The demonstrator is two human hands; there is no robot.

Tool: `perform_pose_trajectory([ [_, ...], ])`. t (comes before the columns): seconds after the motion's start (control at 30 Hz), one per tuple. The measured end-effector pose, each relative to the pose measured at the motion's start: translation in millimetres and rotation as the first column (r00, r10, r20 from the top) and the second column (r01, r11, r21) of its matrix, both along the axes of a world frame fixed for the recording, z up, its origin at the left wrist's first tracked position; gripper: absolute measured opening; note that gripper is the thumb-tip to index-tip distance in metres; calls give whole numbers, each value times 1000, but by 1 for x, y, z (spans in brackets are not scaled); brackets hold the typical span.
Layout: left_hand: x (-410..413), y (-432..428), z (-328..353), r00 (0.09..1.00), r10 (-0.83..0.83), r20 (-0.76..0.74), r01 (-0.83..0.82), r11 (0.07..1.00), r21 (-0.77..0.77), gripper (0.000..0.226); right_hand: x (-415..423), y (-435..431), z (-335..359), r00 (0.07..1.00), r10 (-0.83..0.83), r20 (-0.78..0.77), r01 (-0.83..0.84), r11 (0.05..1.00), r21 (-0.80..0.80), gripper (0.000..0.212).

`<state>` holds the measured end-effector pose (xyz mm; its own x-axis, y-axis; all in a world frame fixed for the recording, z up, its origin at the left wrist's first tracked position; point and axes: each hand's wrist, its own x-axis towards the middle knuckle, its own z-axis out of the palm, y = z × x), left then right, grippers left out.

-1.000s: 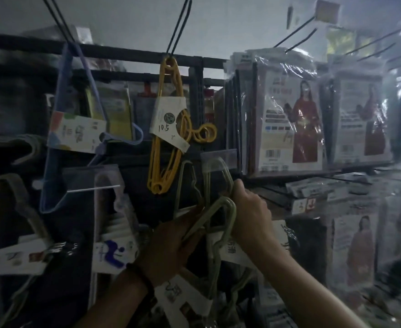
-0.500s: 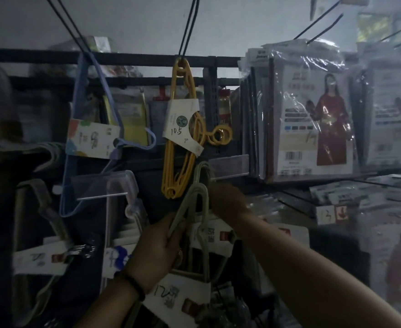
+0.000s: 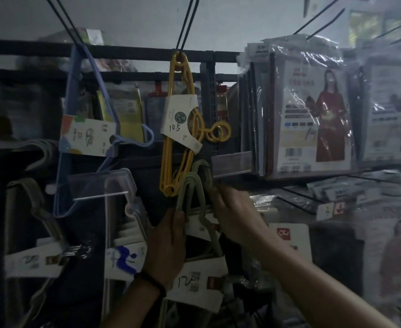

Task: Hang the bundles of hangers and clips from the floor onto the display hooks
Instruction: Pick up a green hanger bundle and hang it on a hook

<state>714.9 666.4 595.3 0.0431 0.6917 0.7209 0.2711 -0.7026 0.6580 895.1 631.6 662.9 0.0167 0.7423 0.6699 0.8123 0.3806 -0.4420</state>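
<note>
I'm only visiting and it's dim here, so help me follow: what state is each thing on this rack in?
Green hangers: held up by both hands beside a hook; whether hung, cannot tell.
Left hand: gripping the green hangers.
Right hand: gripping their tops.
Yellow hangers: hanging on a hook.
Blue hangers: hanging on a hook.
Wrapped dress packs: hanging.

wall point(image 3: 135, 20): pale grey | rack point(image 3: 128, 54): dark metal | light: dim
</note>
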Motion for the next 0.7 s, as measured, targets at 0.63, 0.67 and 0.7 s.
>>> perform_pose_trajectory([
  [0.63, 31, -22, 9, 966, -215, -146, 236, 961, 144, 56, 19, -52, -26, 908, -334, 253, 253, 918, 304, 53],
  [0.67, 31, -24, 12, 959, -239, -150, 261, 954, 149, 57, 18, -54, -26, 912, -340, 231, 252, 906, 341, 55],
  [0.7, 31, -24, 15, 955, -249, -160, 274, 948, 163, 56, 18, -55, -26, 916, -347, 203, 256, 893, 371, 55],
])
